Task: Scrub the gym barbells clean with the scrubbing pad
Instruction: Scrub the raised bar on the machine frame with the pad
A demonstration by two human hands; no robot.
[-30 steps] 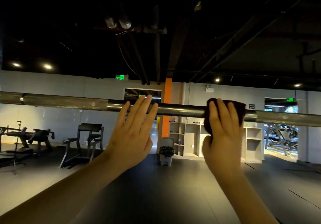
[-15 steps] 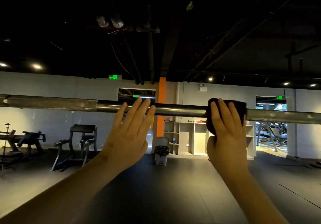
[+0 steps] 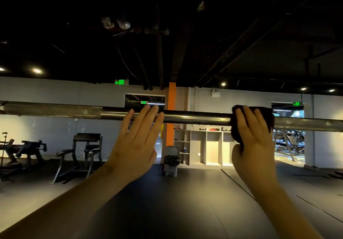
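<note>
- barbell runs level across the view from left to right, raised up in front of the person; its supports are out of frame.
- scrubbing pad is dark and draped over the bar right of centre, just where the smooth middle meets the right knurled stretch. It wraps the near side and hangs below the bar.
- right hand holds the pad on the bar: fingers lie over the top and front of it, thumb tucks in under the hanging flap. Likely so the pad hugs the round shaft and cannot slip while rubbing.
- left hand is wide and flat, holding nothing. Its fingers are straight and close together, tips resting against the smooth part of the bar, left of the pad and apart from it.
- Judgement: the left hand steadies the bar against roll or sway (the palm itself looks off the metal).
- Both forearms reach up and forward from the bottom of the frame, wrists roughly straight, backs of the hands facing the camera.
- Step in hand looks like scrubbing the middle-to-right section; the left knurled part seems yet to be done, can't tell how clean.
- Far behind: orange pillar, shelving unit, a bin, a bench machine at left.
</note>
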